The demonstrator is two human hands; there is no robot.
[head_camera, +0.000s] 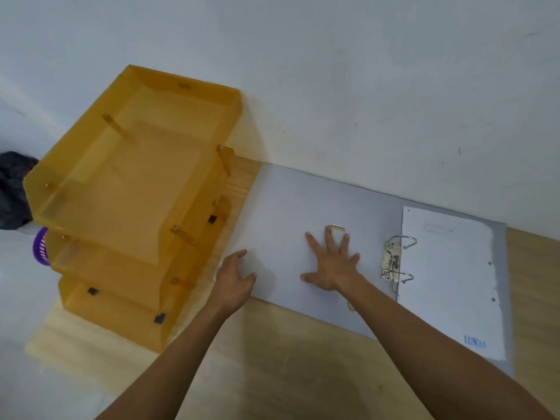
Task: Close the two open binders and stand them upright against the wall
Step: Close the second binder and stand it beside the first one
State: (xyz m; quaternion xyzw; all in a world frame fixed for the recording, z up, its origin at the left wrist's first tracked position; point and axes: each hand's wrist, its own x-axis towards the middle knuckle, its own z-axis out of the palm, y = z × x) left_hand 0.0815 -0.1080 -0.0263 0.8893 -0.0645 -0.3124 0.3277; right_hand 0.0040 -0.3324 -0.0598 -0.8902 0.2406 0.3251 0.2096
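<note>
One grey lever-arch binder (291, 204) lies open and flat on the wooden table, its far edge against the white wall (363, 86). Its metal ring mechanism (394, 262) stands up near the spine, and a white sheet (451, 274) lies on the right-hand cover. My right hand (331, 263) rests flat with fingers spread on the left-hand cover. My left hand (235, 278) is at that cover's left edge, fingers curled around it. A second binder is not in view.
An orange translucent three-tier letter tray (136, 189) stands to the left of the binder, close to the wall. A purple basket (41, 247) and dark cloth (13, 189) sit beyond the tray at the far left. Bare wooden tabletop (288, 359) lies in front.
</note>
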